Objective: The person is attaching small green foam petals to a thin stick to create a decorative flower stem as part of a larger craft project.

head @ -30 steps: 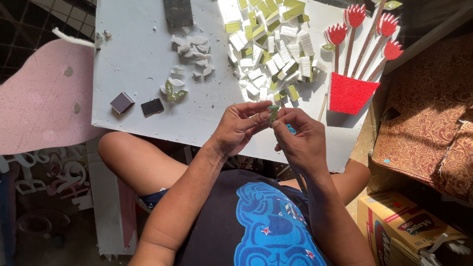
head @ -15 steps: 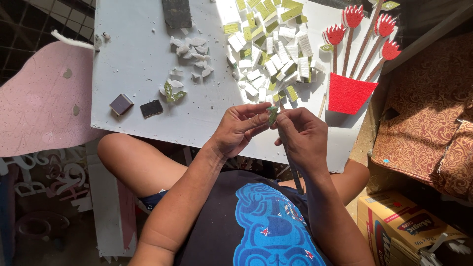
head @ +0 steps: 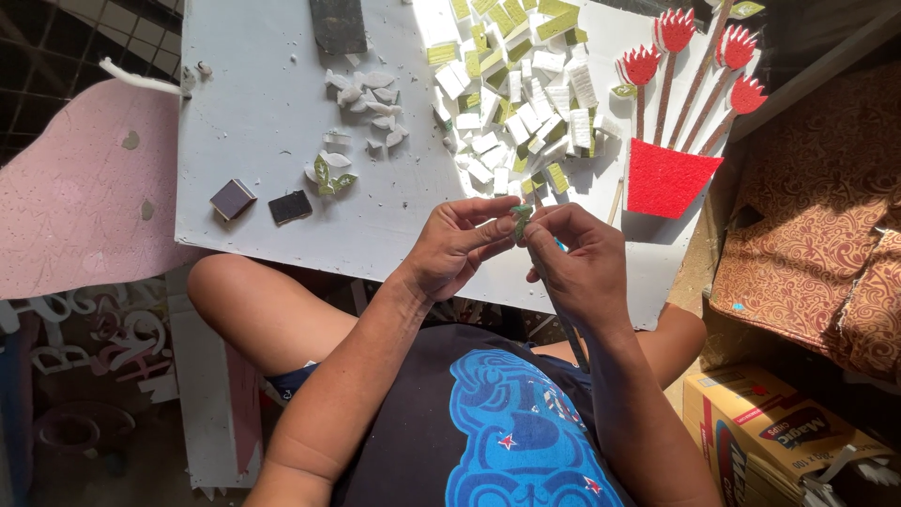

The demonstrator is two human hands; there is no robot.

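Both hands, left hand (head: 457,246) and right hand (head: 574,261), keep pinching the small green piece (head: 521,220), now slightly nearer the red foam pot (head: 664,177).

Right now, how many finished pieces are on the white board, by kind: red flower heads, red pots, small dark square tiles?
Red flower heads: 4
Red pot: 1
Small dark square tiles: 2
Total: 7
The white and green foam offcuts are too heaped to count.
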